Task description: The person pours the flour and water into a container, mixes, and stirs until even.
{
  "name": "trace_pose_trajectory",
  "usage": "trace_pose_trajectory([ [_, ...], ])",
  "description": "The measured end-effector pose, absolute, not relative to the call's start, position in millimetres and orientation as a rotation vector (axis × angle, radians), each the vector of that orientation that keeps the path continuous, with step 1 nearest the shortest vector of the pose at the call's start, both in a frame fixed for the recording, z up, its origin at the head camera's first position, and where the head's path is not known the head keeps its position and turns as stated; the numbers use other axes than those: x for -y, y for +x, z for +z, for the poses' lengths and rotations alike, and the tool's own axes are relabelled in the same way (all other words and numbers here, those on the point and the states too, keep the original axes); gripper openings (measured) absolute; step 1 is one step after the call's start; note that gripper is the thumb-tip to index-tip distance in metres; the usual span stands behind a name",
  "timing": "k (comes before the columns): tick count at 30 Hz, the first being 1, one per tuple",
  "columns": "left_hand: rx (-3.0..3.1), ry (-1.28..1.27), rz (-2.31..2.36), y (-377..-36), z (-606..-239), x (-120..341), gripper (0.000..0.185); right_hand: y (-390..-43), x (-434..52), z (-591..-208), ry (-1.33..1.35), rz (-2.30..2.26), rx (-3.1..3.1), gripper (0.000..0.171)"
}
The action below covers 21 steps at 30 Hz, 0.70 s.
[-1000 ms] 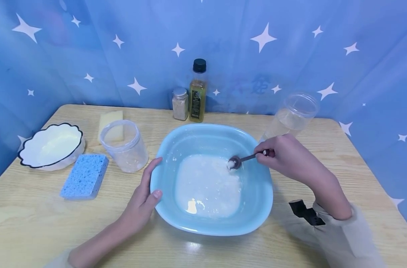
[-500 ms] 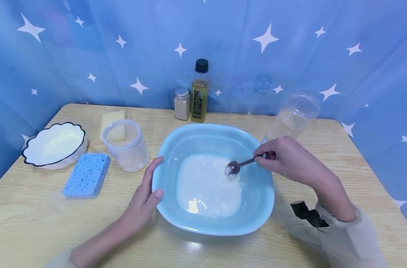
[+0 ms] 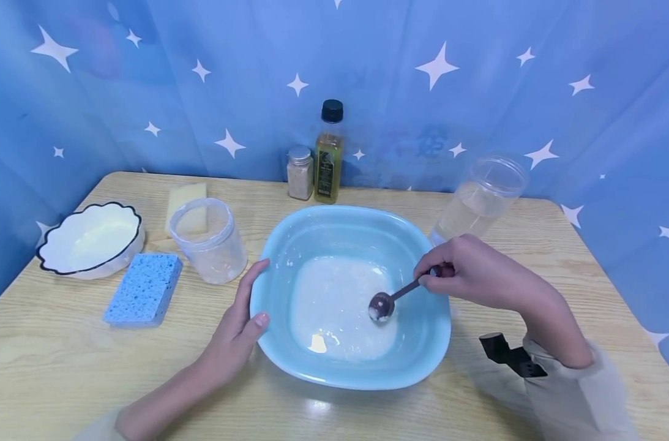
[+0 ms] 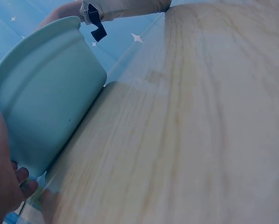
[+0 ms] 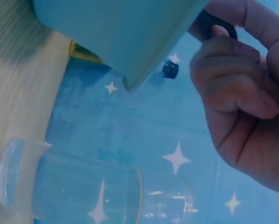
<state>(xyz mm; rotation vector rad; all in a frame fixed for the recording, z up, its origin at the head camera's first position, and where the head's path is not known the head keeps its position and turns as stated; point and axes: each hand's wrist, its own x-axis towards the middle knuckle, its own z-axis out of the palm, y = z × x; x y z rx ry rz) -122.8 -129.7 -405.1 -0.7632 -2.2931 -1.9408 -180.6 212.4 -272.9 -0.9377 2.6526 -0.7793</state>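
Note:
A light blue basin sits mid-table with a white milky mixture in its bottom. My right hand pinches the handle of a small dark spoon, whose bowl carries white clumps and dips into the mixture at the right side. My left hand rests on the basin's left rim, thumb along the edge and fingers against the outer wall. The right wrist view shows curled fingers round the spoon's handle end beside the basin's outside.
A clear plastic jar and a blue sponge lie left of the basin, with a white black-rimmed bowl and a yellow sponge behind. An oil bottle and spice jar stand at the back. Another clear jar stands right.
My right hand has drawn the spoon from the basin's far right toward me, down into the mixture. The left hand has stayed on the rim.

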Motion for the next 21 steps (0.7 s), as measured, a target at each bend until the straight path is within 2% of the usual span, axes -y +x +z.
trace_pose_trajectory([
  [9,2.330,-0.760,-1.927,-123.2,-405.3,131.1,0.061,-180.0,-213.9,-271.0,-0.925,-0.704,-2.864,0.015],
  [16,2.322,-0.754,-1.917,-123.2,-406.4,131.3,0.062,-179.8,-211.5,-270.5,-0.912,-0.662,-2.748,0.017],
  [21,2.346,-0.742,-1.924,-122.8,-406.4,132.2,0.061,-177.8,-211.3,-271.6,-0.998,-0.742,-2.682,0.016],
])
